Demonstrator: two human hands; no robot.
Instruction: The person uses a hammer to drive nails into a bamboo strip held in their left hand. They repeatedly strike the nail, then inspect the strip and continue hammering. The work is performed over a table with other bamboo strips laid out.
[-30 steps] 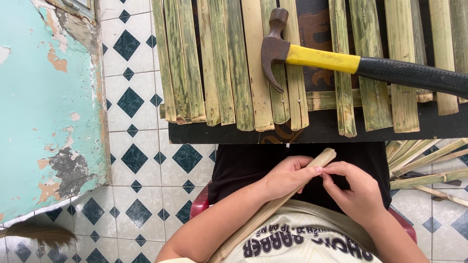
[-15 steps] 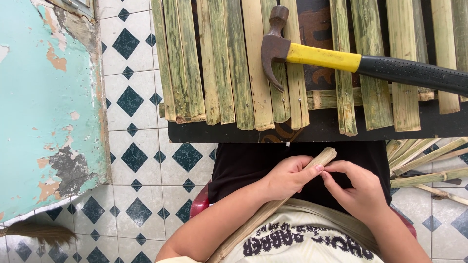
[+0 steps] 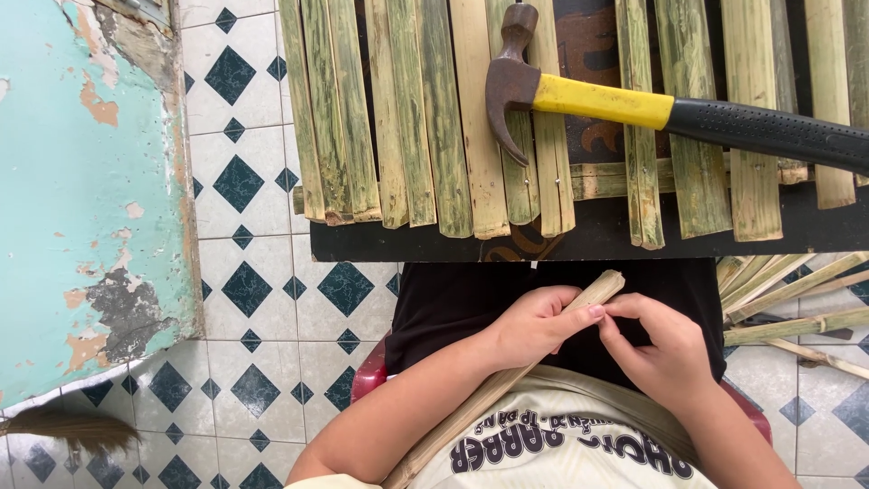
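Lying slantwise across the lap, a pale bamboo strip (image 3: 507, 380) was held near its upper end by both hands, just below the near edge of the black bench (image 3: 407, 243). The left hand (image 3: 534, 326) was wrapped shut around the strip, thumb laid along its top. The right hand (image 3: 665, 349) was set just beside it, its fingertips (image 3: 615, 312) pinched at the strip's upper end; whether something small was pinched there as well could not be told. On the bench, a row of green-streaked bamboo slats (image 3: 425, 118) was laid side by side over a crosspiece. A claw hammer (image 3: 634, 104) with a yellow and black handle was rested across the slats, its head toward the bench's middle. Loose bamboo strips (image 3: 797, 299) were piled on the floor below the bench's right end. A peeling turquoise wall (image 3: 81, 181) was seen left of the bench, across the white, dark-diamond tiled floor (image 3: 262, 308).
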